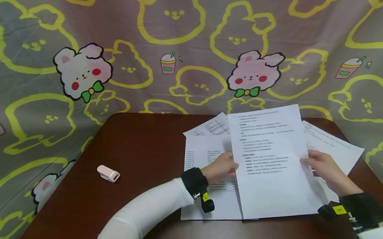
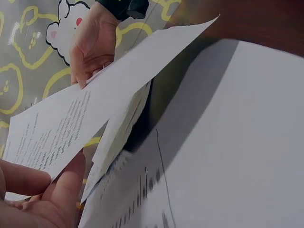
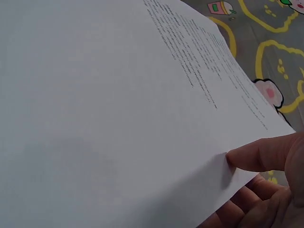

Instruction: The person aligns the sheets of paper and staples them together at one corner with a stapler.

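A printed sheet of paper (image 1: 268, 187) is held up above the table, tilted toward the head camera. My left hand (image 1: 220, 168) pinches its left edge, thumb on the printed face in the left wrist view. On the opposite edge, my right hand (image 1: 327, 171) pinches it; the right wrist view shows the thumb (image 3: 261, 154) on top and the other fingers underneath. Beneath and to the left lies another printed sheet (image 1: 197, 205), with a slanted sheet (image 1: 207, 127) poking out behind it. More paper (image 1: 335, 143) fans out at the right, partly hidden by the raised sheet.
A small pale pink stapler (image 1: 108, 173) lies on the left of the dark brown table (image 1: 139, 142). Behind the table hangs a grey cloth (image 1: 194, 55) with cartoon bears and rabbits. Black wrist bands with small cameras sit on both wrists.
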The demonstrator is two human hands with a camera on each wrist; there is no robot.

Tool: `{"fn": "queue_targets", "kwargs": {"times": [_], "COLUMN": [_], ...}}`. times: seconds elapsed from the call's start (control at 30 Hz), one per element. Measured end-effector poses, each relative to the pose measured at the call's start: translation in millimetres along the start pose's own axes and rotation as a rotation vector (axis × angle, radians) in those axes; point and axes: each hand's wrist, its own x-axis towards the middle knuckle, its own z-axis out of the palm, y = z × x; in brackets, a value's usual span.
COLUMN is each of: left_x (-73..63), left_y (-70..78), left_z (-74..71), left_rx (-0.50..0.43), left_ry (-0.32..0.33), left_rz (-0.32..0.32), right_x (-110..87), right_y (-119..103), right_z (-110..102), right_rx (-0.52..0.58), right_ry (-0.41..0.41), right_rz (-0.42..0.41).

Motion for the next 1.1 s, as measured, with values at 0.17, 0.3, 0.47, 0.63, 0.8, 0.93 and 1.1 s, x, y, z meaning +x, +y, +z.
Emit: {"fn": "queue_targets", "kwargs": {"times": [0.17, 0.3, 0.47, 0.63, 0.8, 0.93, 1.1], "left_x": [-7.3, -14.1, -21.6, -30.4, -40.3, -47.7, -53.2], "left_y": [-1.1, -1.3, -1.8, -1.5, -2.6, -5.0, -7.8], "left_z": [-16.3, -26.9, -39.8, -52.3, -64.9, -74.1, -85.0], "left_rx": [0.018, -0.003, -0.018, -0.02, -0.026, 0.001, 0.027], "left_ry": [0.02, 0.041, 0.094, 0.134, 0.163, 0.196, 0.224], "left_rz": [0.003, 0.006, -0.009, -0.01, -0.014, -0.022, -0.026], "right_x": [3.9, 6.9, 12.0, 14.0, 15.1, 17.5, 19.8], "right_y": [-10, -16, -27, -38, -44, -47, -52], "right_z": [12, 21, 30, 39, 51, 62, 75], "right_rx": [-0.036, -0.019, -0.021, 0.001, 0.017, 0.034, 0.031], "right_ry": [-0.002, -0.014, -0.025, -0.041, -0.08, -0.103, -0.117], "right_rz": [-0.084, -0.155, -0.189, -0.216, -0.239, -0.241, -0.252]}}
